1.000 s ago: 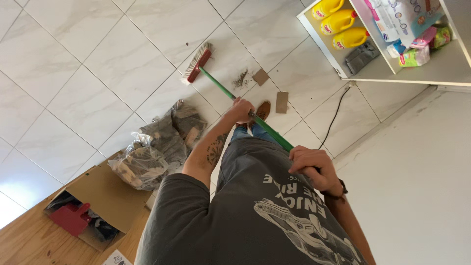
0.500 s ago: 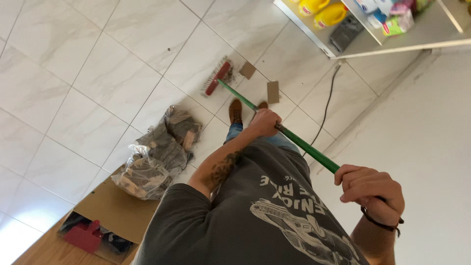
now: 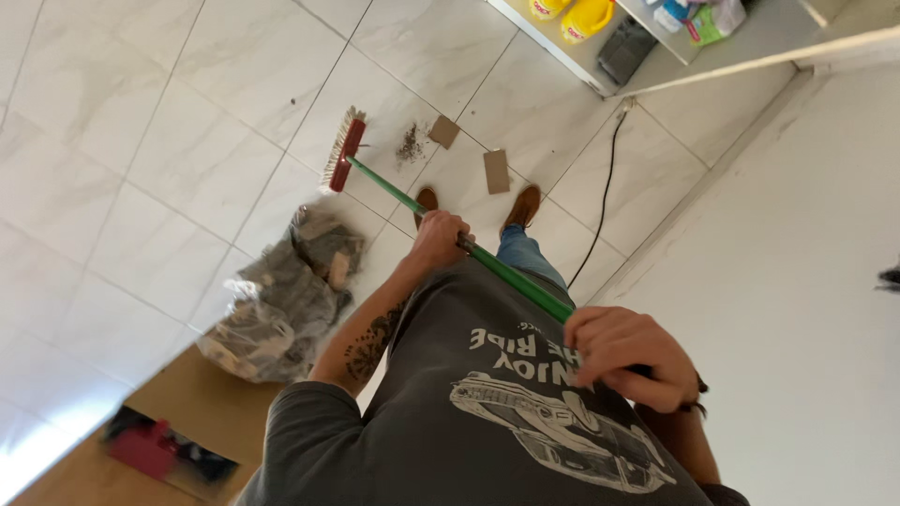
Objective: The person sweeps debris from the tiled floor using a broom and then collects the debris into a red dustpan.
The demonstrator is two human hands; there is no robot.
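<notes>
I hold a broom with a green handle and a red head with pale bristles. My left hand grips the handle midway, tattooed forearm stretched out. My right hand, with a dark wristband, grips the handle's upper end close to my grey printed shirt. The broom head rests on the white tiled floor, left of a small pile of dark dirt. Two brown cardboard scraps lie beside the dirt, just ahead of my brown shoes.
A clear plastic bag full of rubbish lies on the floor at my left. A red dustpan sits on a brown board at lower left. A black cable runs along the white wall. A shelf with yellow bottles stands ahead.
The broom head has swung to the left, away from the cardboard scraps and dirt. My right hand has drawn back toward my chest. Both hands kept their grip.
</notes>
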